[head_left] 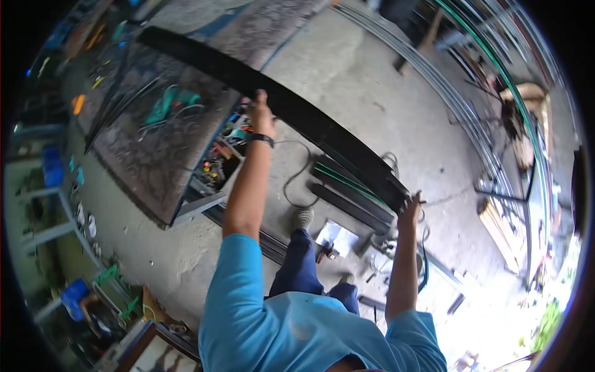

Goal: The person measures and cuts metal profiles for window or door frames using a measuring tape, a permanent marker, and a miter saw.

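A long, dark flat panel stretches diagonally from the upper left, over the workbench, down to the right. My left hand, with a dark band on the wrist, grips the panel's lower edge near its middle. At the panel's lower right end, my right hand holds the tip with its fingers closed around it. The workbench lies under the panel's far end, with a green cord bundle on it. Below my left hand, a box of tools sits beside the bench edge.
Dark profiles, a white sheet and small tools lie on the floor near my feet. Long metal bars run along the right. Wooden pieces lie at the right. Blue-grey frames stand at the left.
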Demonstrator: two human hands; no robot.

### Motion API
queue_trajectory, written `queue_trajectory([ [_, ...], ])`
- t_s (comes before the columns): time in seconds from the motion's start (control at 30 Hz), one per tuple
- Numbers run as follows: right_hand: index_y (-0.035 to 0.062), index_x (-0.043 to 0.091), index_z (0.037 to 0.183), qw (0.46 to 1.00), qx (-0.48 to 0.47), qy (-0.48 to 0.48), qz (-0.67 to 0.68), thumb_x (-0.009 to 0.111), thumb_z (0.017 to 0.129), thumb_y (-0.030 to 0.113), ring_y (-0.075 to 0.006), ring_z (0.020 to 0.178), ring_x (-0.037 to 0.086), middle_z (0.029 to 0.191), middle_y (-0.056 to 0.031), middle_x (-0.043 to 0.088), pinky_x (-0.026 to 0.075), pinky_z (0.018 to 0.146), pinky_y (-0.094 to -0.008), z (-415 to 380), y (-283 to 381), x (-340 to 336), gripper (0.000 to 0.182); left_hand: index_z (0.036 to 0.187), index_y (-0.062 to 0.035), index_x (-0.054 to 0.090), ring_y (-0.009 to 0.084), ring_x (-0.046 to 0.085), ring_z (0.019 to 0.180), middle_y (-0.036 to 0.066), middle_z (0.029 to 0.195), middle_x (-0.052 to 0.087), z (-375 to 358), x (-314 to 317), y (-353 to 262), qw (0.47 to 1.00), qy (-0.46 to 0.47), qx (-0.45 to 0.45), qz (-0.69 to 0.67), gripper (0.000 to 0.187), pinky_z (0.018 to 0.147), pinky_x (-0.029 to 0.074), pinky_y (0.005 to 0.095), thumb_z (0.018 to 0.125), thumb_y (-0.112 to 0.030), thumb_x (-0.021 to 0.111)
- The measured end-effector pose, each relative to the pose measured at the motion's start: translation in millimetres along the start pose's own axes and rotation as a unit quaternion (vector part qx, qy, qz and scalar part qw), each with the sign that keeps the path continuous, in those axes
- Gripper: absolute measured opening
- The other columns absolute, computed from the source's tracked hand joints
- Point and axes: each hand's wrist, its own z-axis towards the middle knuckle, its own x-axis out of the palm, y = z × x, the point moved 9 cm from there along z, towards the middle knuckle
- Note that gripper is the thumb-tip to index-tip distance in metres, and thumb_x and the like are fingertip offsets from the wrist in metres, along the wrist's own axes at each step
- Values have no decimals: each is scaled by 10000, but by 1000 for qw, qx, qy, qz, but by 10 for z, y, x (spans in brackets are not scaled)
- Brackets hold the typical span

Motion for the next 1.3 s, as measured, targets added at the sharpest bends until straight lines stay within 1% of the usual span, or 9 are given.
queue_trajectory([
  [0.1,5,500,1333,961,-178,-80,-196,628,1021,512,-298,1134,573,1276,-183,590,445,1015,-368,-100,265,18,609,1171,-133,669,219,675,869,36,1014,703,-31,126,-15,995,29,-53,-74,608,727,532,434,966,-697,578],
  [0.23,-49,480,1325,819,-499,-47,-280,648,1040,378,-370,1177,574,1266,-276,573,430,1046,-451,-1536,961,1113,540,1258,-152,638,249,673,941,63,1076,705,-196,239,-41,994,38,-77,-74,667,732,535,428,946,-737,567],
  [0.37,-39,488,1250,909,-323,-20,-262,707,991,420,-366,1028,589,1116,-280,587,461,946,-444,-1439,901,1774,570,1317,-180,609,294,723,912,79,1036,737,-27,181,15,997,24,-43,-53,703,734,551,420,917,-758,575],
  [0.47,-30,469,1245,922,-334,66,-183,728,987,415,-269,999,569,1088,-181,580,473,930,-388,-1577,760,2357,576,1491,-224,468,259,553,1267,42,1445,579,395,263,417,973,170,-73,-139,861,957,443,594,877,-821,555],
  [0.73,-29,500,1285,934,-212,226,-179,717,998,390,-265,1022,580,1130,-184,590,472,951,-367,-1745,462,3605,552,1272,-48,646,270,736,1037,114,1151,751,-50,357,84,973,128,-30,-188,674,921,586,371,1052,-648,431],
  [0.83,-26,521,1285,878,-367,296,-78,756,972,270,-289,1064,593,1129,-188,585,473,953,-387,-1941,822,3208,490,1292,-20,623,290,732,1056,143,1147,746,167,298,155,971,111,24,-211,706,1000,560,402,1053,-653,421],
  [0.97,-32,521,1328,762,-555,-8,-334,774,940,173,-370,1131,598,1210,-223,579,493,964,-468,-1676,1132,1885,507,1514,0,431,269,553,1334,158,1505,516,310,120,176,978,23,-9,-205,915,1106,468,442,950,-699,608],
  [1.1,-48,512,1327,866,-377,-133,-300,815,927,366,-323,1102,586,1216,-209,579,485,986,-459,-202,519,267,651,1365,-66,601,253,641,1204,105,1317,684,151,167,-231,979,3,-18,-201,710,1072,485,402,991,-668,568],
  [1.3,-30,530,1185,976,-194,35,-93,708,988,489,-207,1059,524,1139,-139,602,491,847,-378,-207,61,870,583,1277,-56,630,281,727,999,100,1112,737,342,116,-495,980,64,-42,-186,792,852,592,482,905,-755,621],
])
